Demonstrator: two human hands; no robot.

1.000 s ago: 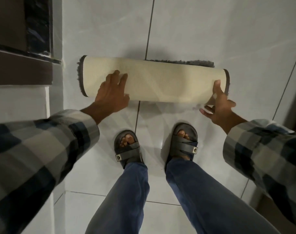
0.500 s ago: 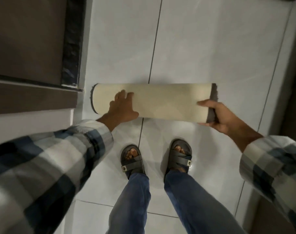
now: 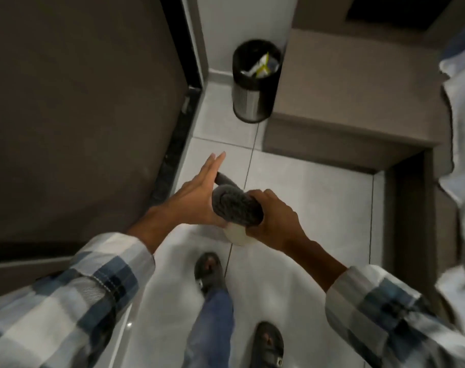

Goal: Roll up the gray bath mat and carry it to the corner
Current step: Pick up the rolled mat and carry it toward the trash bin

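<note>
The rolled gray bath mat [image 3: 235, 208] is off the floor and stands on end between my hands; I look down on its fuzzy gray end, with the cream backing showing below. My right hand [image 3: 275, 219] is wrapped around the roll's right side. My left hand [image 3: 199, 192] lies flat against its left side, fingers straight and pointing away from me. A loose gray flap [image 3: 226, 179] sticks out beyond the left hand. The rest of the roll is hidden under my hands.
A black and metal waste bin [image 3: 255, 81] with rubbish stands in the far corner. A dark door [image 3: 80, 115] runs along the left. A grey-brown cabinet [image 3: 345, 88] blocks the right. My sandalled feet [image 3: 210, 272] are on the white tile floor.
The roll was lying on the floor under both hands; it is now lifted and turned on end. The view has swung up toward the corner with the bin, and my feet have stepped.
</note>
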